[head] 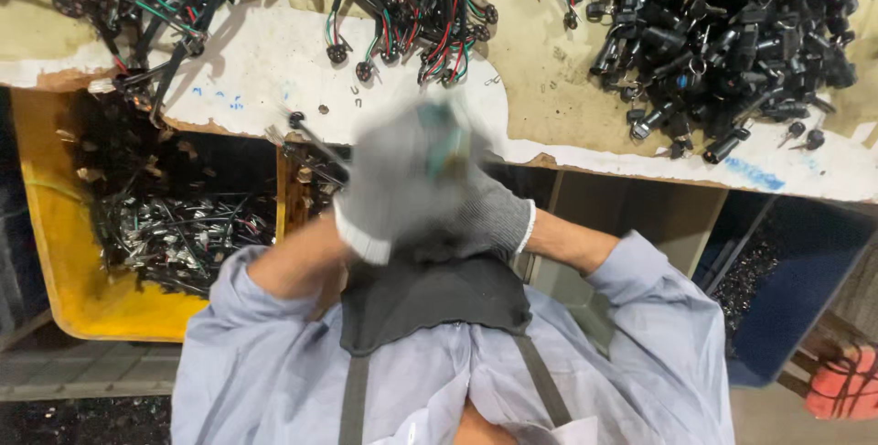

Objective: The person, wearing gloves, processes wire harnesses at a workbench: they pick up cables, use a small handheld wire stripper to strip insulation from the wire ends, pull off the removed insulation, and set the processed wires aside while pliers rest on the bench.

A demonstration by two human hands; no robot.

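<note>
Both gloved hands, left hand [389, 193] and right hand [476, 203], clasp together, blurred. Grip contents and orientation cannot be told. Wire harnesses [412, 15] lie on the worktop [274, 70].

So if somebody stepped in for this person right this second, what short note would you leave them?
Left hand: gloved, raised close to the chest, blurred; grip unclear.
Right hand: gloved, pressed against the left, with a small greenish part between them.
Wire bundles and black connectors lie on the worn bench; yellow bin of metal parts at lower left.
How much is done or left can't be told.
</note>
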